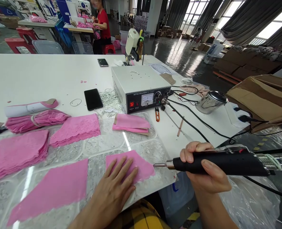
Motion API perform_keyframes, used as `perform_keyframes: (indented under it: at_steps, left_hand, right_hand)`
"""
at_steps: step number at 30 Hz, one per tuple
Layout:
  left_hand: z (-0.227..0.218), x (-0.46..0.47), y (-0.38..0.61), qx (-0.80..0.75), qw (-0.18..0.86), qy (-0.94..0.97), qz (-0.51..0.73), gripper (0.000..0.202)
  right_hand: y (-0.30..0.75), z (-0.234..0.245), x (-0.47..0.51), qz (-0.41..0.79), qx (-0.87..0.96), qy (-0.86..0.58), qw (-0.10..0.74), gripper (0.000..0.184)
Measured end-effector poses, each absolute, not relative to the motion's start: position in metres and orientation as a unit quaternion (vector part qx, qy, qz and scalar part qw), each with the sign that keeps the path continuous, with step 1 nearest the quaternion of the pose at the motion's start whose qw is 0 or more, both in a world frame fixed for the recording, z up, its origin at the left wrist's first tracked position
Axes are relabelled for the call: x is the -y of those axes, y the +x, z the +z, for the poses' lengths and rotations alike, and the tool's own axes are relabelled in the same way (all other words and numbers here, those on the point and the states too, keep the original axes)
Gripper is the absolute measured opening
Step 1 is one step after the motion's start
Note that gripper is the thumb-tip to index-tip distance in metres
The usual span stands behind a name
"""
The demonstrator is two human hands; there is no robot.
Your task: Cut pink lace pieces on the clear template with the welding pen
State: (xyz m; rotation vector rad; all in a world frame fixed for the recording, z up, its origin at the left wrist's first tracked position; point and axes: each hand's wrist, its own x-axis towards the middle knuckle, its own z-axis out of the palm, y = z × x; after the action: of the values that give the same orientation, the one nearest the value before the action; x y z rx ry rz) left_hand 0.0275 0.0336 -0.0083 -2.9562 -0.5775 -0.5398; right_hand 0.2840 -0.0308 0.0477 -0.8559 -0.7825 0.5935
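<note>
My left hand (118,181) lies flat with fingers spread on a small pink fabric piece (141,165) on the marbled mat (95,143). My right hand (205,168) is wrapped round a black handheld ultrasonic welder (223,162), its metal tip pointing left at the right corner of that piece. Whether the tip touches the fabric I cannot tell. To the left lies a larger pink fabric panel (52,189). Beyond it are stacked pink pieces with scalloped edges (77,127) and another stack (19,151). A folded pink bundle (131,122) lies above my left hand.
The ultrasonic generator (143,92) stands mid-table, with cables trailing right. Around it are a black phone (93,99), white elastic cords (109,100), orange thread snips (157,114) and a lidded jar (211,101). A person in red (103,24) sits at a sewing machine behind.
</note>
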Motion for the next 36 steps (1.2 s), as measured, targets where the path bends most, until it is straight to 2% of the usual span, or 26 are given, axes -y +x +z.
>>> perform_keyframes:
  at_steps: [20, 36]
  left_hand:
    - [-0.005, -0.032, 0.028, 0.185, 0.044, -0.966, -0.174, 0.039]
    - [-0.008, -0.026, 0.027, 0.216, 0.001, -0.965, -0.151, 0.043]
  right_hand:
    - [0.28, 0.046, 0.028, 0.29, 0.396, -0.392, 0.778, 0.011]
    - [0.268, 0.046, 0.017, 0.282, 0.396, -0.399, 0.778, 0.015]
